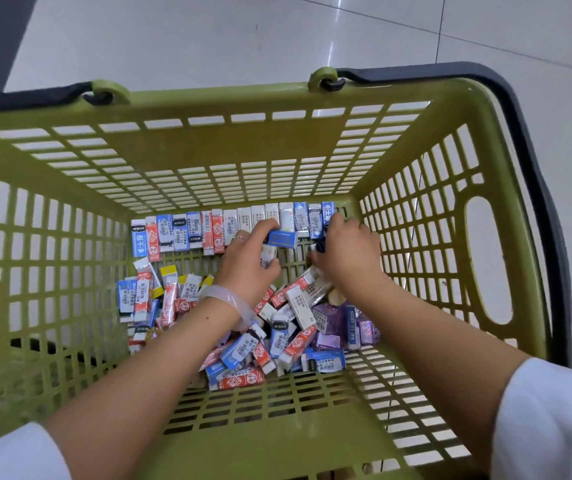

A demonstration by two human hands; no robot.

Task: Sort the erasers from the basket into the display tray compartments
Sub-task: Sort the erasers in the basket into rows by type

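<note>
Green basket (70,237): loose erasers (270,337) heaped near, a row standing along the far wall. Left hand (248,258), arm extended, fingers curled, pinches a blue-sleeved eraser (282,239). Right hand (345,252), knuckles up, fingers curled down at the row's right end; grasp cannot be told.

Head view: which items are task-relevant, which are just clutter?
Task-relevant:
- olive-green slotted plastic basket
- row of upright paper-sleeved erasers along its far wall
- loose pile of red, blue and white erasers
- blue-sleeved eraser pinched by left hand
- right hand, contents hidden

Not relevant:
- black basket handle
- grey tiled floor

No display tray visible.
</note>
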